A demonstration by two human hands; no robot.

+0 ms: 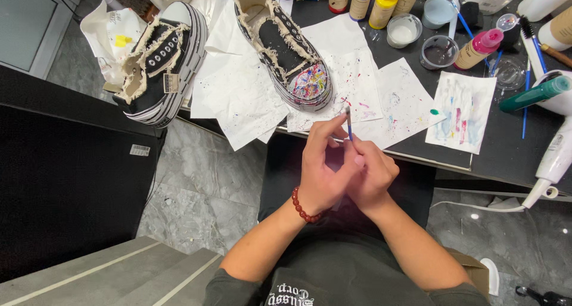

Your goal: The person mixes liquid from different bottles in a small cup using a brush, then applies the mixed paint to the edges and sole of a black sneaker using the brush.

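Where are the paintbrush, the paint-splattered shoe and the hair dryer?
paintbrush [349,127]: head view, on the blue handle above the fingers.
paint-splattered shoe [307,83]: head view, on its splattered toe cap.
hair dryer [557,154]: head view, on the white body at the table's right edge.

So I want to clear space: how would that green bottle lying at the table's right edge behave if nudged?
The green bottle lies on its side and looks round, so it would probably roll. It tapers toward the cap, so it may curve rather than run straight. It rests by the hairdryer, which might stop it.
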